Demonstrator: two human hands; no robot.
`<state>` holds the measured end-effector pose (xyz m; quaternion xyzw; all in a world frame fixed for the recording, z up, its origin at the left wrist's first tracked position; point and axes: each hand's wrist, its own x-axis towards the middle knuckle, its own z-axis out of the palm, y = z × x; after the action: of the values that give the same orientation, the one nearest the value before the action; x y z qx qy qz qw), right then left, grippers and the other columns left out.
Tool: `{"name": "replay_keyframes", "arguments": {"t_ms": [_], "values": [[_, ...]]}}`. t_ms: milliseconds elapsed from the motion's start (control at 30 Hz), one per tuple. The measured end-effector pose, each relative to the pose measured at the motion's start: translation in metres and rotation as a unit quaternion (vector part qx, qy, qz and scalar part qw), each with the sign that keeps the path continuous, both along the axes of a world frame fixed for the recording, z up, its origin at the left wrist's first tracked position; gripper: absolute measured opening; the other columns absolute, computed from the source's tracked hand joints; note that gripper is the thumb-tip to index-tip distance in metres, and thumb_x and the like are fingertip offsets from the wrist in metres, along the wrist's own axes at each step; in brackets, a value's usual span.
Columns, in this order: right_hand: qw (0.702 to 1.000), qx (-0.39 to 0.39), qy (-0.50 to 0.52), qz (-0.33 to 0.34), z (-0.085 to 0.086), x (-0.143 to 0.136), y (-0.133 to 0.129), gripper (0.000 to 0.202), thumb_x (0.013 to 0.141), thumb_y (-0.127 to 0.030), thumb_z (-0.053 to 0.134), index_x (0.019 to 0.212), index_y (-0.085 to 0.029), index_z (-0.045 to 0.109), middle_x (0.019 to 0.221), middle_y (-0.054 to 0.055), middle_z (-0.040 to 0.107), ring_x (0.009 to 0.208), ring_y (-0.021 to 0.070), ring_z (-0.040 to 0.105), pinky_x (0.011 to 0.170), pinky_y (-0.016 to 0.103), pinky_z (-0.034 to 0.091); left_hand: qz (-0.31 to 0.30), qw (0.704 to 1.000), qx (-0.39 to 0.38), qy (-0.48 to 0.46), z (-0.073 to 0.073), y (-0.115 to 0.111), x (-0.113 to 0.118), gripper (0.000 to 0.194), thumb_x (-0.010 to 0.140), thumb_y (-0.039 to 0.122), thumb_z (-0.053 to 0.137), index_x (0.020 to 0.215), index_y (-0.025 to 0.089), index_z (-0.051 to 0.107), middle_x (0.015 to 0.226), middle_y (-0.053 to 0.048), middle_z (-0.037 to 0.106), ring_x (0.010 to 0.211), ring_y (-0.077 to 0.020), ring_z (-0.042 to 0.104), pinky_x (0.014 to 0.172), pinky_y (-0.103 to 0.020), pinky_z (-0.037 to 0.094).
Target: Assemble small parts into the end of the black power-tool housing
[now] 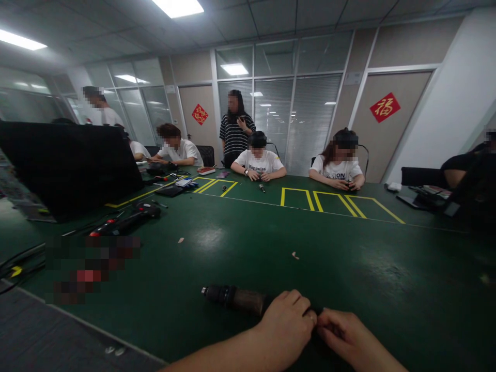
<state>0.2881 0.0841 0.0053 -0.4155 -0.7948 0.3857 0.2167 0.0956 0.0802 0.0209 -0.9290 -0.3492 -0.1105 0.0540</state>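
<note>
A dark, cylindrical power tool [248,301] lies on the green table [240,243] near its front edge, its metal tip pointing left. My left hand [289,323] is closed around the tool's rear part, with the fingers wrapped over it. Just to the right, my right hand [341,330] is closed at the tool's back end, thumb and fingers pinched together beside my left hand. What lies between the right fingertips is too small and hidden to make out.
Another tool [141,214] and cables [27,253] lie at the left, near a black monitor [73,165]. Small scraps [295,255] dot the table. Across it, two people [259,160] [341,165] sit behind yellow tape outlines [296,189]; several others are around.
</note>
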Motion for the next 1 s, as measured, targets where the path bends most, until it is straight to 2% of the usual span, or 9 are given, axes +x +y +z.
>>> {"name": "replay_keyframes", "arguments": {"t_ms": [233, 467, 633, 733, 867, 1000], "values": [[1.0, 0.0, 0.01, -0.004, -0.001, 0.001, 0.0, 0.023, 0.087, -0.034, 0.045, 0.076, -0.018, 0.057, 0.07, -0.001, 0.057, 0.063, 0.0146, 0.051, 0.056, 0.019, 0.038, 0.013, 1.0, -0.008, -0.018, 0.001, -0.003, 0.001, 0.011, 0.089, 0.027, 0.054, 0.091, 0.016, 0.056, 0.092, -0.003, 0.056, 0.091, -0.0203, 0.048, 0.079, -0.033, 0.04], [1.0, 0.0, 0.001, -0.008, -0.002, 0.002, 0.0, 0.025, 0.088, -0.035, 0.045, 0.075, -0.018, 0.057, 0.069, -0.001, 0.056, 0.062, 0.0146, 0.05, 0.056, 0.02, 0.038, 0.028, 1.0, 0.004, -0.007, -0.008, 0.0, 0.004, 0.012, 0.089, 0.029, 0.053, 0.091, 0.017, 0.056, 0.091, -0.003, 0.056, 0.087, -0.0208, 0.049, 0.076, -0.035, 0.042], [1.0, -0.007, 0.007, -0.003, 0.001, 0.001, 0.0, 0.025, 0.088, -0.035, 0.045, 0.079, -0.017, 0.06, 0.072, 0.0, 0.058, 0.064, 0.0151, 0.052, 0.057, 0.02, 0.039, 0.013, 1.0, -0.013, -0.012, -0.001, -0.001, 0.001, 0.011, 0.088, 0.027, 0.054, 0.091, 0.017, 0.056, 0.093, -0.003, 0.056, 0.088, -0.0202, 0.05, 0.077, -0.034, 0.042], [1.0, -0.012, 0.015, -0.006, 0.002, 0.0, -0.001, 0.026, 0.088, -0.036, 0.045, 0.078, -0.017, 0.06, 0.071, 0.0, 0.058, 0.063, 0.0152, 0.052, 0.057, 0.021, 0.039, 0.028, 0.999, -0.026, -0.024, 0.002, -0.004, 0.0, 0.013, 0.086, 0.03, 0.055, 0.092, 0.018, 0.056, 0.095, -0.003, 0.056, 0.089, -0.0208, 0.05, 0.077, -0.035, 0.042], [1.0, -0.011, 0.008, -0.011, 0.004, -0.001, -0.001, 0.027, 0.088, -0.037, 0.045, 0.076, -0.017, 0.058, 0.07, 0.0, 0.058, 0.063, 0.0154, 0.052, 0.057, 0.021, 0.039, 0.034, 0.999, -0.019, -0.016, 0.002, -0.005, 0.002, 0.014, 0.087, 0.031, 0.054, 0.091, 0.018, 0.056, 0.094, -0.003, 0.057, 0.088, -0.0207, 0.05, 0.077, -0.035, 0.043], [1.0, -0.007, 0.005, -0.009, 0.003, 0.0, -0.001, 0.027, 0.088, -0.038, 0.044, 0.076, -0.018, 0.058, 0.071, 0.0, 0.057, 0.063, 0.015, 0.051, 0.057, 0.02, 0.039, 0.019, 1.0, -0.011, -0.005, 0.0, -0.001, 0.002, 0.009, 0.09, 0.024, 0.052, 0.091, 0.017, 0.056, 0.09, -0.002, 0.057, 0.086, -0.0189, 0.051, 0.076, -0.032, 0.043]]}}
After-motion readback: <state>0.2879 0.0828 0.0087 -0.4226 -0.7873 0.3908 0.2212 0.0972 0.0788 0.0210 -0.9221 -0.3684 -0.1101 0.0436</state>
